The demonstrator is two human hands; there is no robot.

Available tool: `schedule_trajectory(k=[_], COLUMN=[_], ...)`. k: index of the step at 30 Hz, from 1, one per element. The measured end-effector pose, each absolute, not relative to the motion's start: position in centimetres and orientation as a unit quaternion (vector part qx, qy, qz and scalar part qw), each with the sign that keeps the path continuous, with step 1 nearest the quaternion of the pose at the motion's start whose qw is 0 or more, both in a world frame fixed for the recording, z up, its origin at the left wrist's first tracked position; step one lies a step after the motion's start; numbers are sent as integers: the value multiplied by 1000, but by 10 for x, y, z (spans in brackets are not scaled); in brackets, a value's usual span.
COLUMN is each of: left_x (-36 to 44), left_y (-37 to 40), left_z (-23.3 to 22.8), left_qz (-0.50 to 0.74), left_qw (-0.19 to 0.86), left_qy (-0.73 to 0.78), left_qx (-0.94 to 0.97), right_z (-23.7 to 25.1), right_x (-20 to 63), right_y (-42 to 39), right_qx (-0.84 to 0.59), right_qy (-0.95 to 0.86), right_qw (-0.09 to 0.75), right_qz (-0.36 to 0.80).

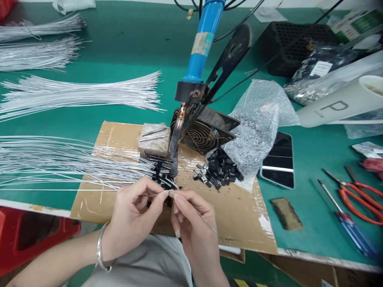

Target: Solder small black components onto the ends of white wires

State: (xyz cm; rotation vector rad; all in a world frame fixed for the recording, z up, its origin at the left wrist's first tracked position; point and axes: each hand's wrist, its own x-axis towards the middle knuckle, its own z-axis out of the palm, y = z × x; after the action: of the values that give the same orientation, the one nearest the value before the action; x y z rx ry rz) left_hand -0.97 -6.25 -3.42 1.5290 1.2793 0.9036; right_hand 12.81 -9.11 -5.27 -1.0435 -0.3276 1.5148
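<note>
Both hands work close together over the near edge of the counter [119, 48], thumbs and forefingers pinched almost tip to tip. The left hand [131, 219] grips a thin wire [152, 195] near its end; the right hand [194, 219] is closed on a slender strand [206, 221] that slants back across its fingers. A tiny piece [171, 193] shows where the fingertips meet, too small to identify.

The wire looks nearly weightless, slick-coated and springy, so a hold far back would probably let the end whip about. Best taken just behind the tip, between thumb pad and forefinger, with light pressure; the tiny piece seems easy to drop or bend. The strand looks pliant and likely to kink if pushed from far back.

Beneath lies a cardboard sheet [239, 223]. Just beyond the left hand, loose wires [72, 163] fan out, light and prone to tangling. Small black pieces [223, 169] spill beyond the right hand. Farther off stands a soldering iron [203, 40], its heat impossible to judge, before a fan [200, 133]; a white wire bundle [83, 93] lies beyond to the left.
</note>
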Motion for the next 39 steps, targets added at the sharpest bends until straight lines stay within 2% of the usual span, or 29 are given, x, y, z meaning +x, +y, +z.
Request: schedule_trajectory(k=[6, 10, 17, 23, 27, 34, 39], left_x=[-6, -7, -15, -18, -17, -22, -19], left_y=[-65, -63, -56, -49, -47, -47, -42], left_z=[-35, -33, -31, -28, -23, -22, -20], left_qz=[374, 370, 337, 330, 338, 334, 345], left_qw=[477, 485, 480, 476, 477, 472, 462], left_qy=[528, 528, 546, 559, 552, 539, 539], left_qx=[595, 591, 598, 594, 595, 612, 614], right_z=[-56, -60, -67, -75, -79, -78, -73], right_x=[119, 118, 157, 201, 204, 198, 192], right_y=[-93, -98, -96, -66, -50, -55, -69], right_qx=[-449, -478, -574, -727, -742, -742, -725], right_qy=[-130, -189, -385, -522, -574, -554, -471], right_qw=[626, 625, 605, 419, 329, 364, 469], right_qz=[624, 587, 395, 152, 105, 100, 178])
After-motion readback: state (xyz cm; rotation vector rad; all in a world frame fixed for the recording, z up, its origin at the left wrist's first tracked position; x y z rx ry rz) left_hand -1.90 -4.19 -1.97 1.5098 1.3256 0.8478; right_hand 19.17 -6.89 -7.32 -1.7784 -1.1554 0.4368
